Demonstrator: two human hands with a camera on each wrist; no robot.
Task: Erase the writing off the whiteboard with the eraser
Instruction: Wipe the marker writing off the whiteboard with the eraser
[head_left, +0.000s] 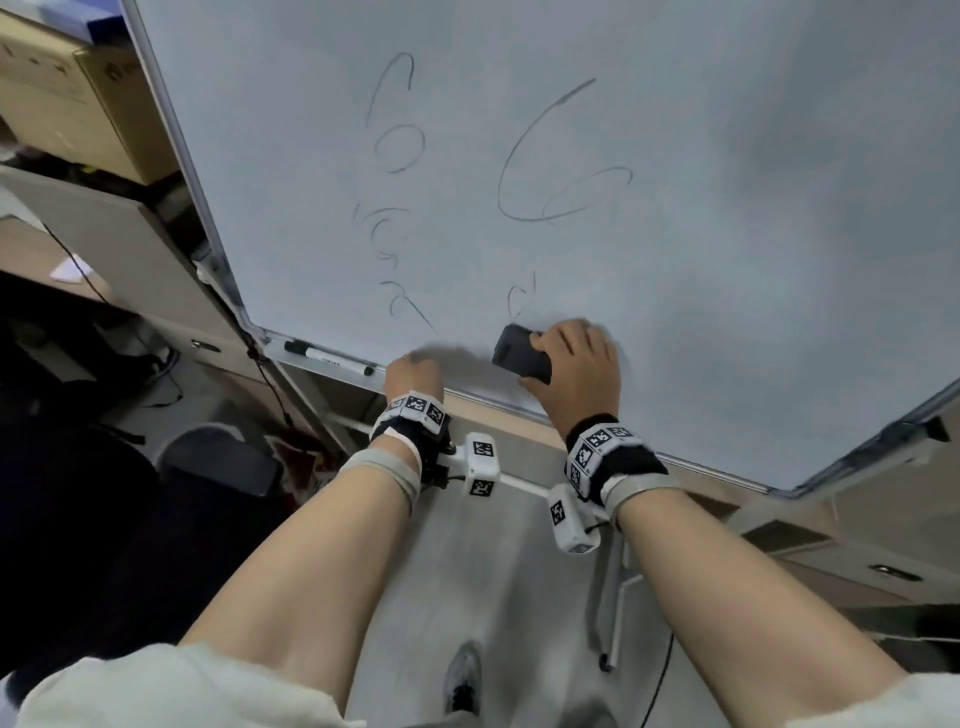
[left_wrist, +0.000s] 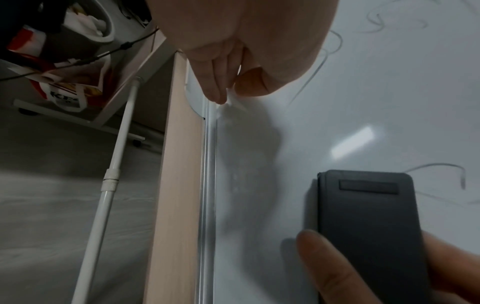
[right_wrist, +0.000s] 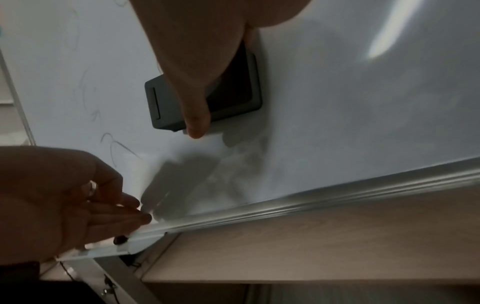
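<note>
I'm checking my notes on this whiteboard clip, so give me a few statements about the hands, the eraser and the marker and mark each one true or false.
1. The right hand holds the eraser against the whiteboard. True.
2. The board is wiped clean. False: writing remains above the eraser.
3. The left hand grips the marker. False: the marker lies on the tray, apart from the hand.
4. The left hand's fingers rest at the board's lower edge. True.
5. The eraser is white. False: it is dark grey.
</note>
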